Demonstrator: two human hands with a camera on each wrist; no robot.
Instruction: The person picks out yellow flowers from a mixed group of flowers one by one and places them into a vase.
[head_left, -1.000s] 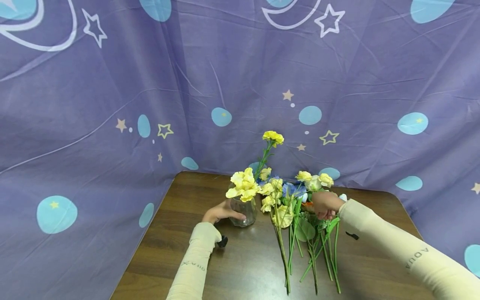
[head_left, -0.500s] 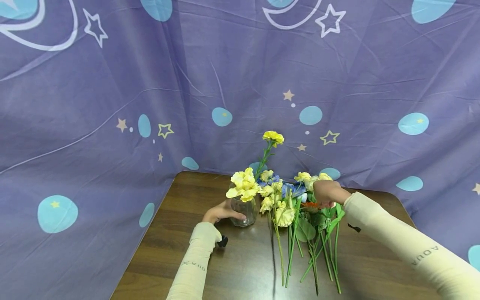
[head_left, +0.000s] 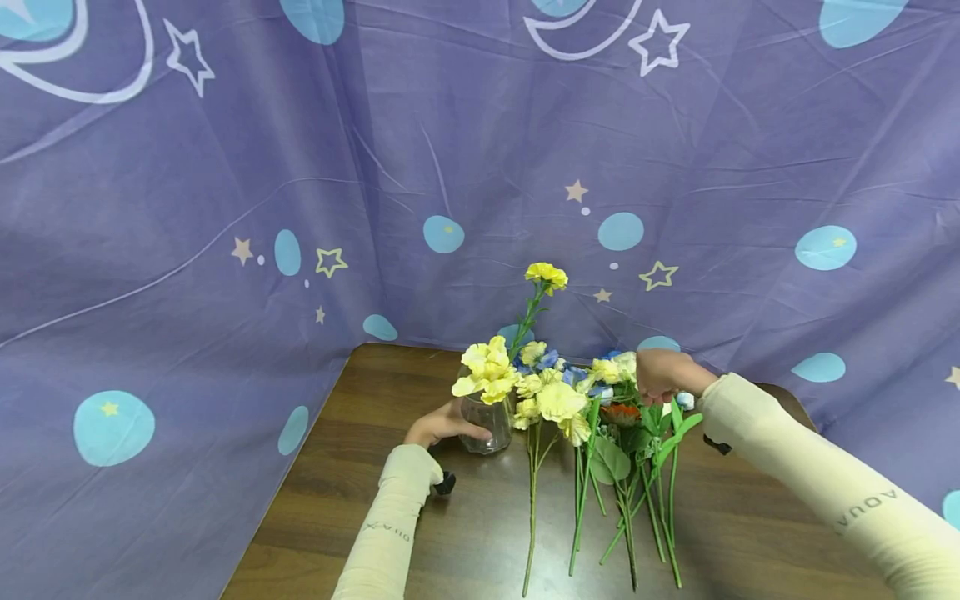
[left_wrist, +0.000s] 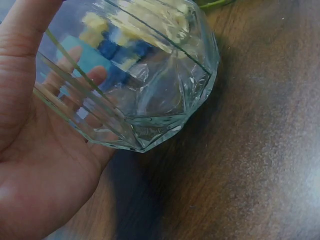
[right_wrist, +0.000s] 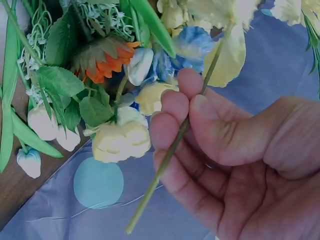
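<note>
My left hand [head_left: 448,423] grips a faceted glass vase [head_left: 491,429] on the table. Out of its mouth rise a ruffled yellow flower [head_left: 486,371] and a taller yellow carnation [head_left: 546,275]. In the left wrist view, fingers show through the clear glass [left_wrist: 155,100]. My right hand [head_left: 663,375] is over the back of a flower pile. The right wrist view has that hand [right_wrist: 215,145] pinching a thin green stem [right_wrist: 167,162] between thumb and fingers. The stem runs up toward pale yellow petals [right_wrist: 227,60]. Pale yellow blooms [head_left: 558,402] overlap the vase's right side.
Loose flowers lie right of the vase, stems toward me: an orange flower [head_left: 622,414], cream roses [right_wrist: 121,140], white tulips [right_wrist: 42,122] and blue blooms [right_wrist: 195,47]. A purple patterned cloth [head_left: 480,167] hangs behind the wooden table [head_left: 360,400].
My right hand has moved slightly right and back. The pale yellow blooms have turned, and their long stem has swung left. Left hand and vase have stayed put.
</note>
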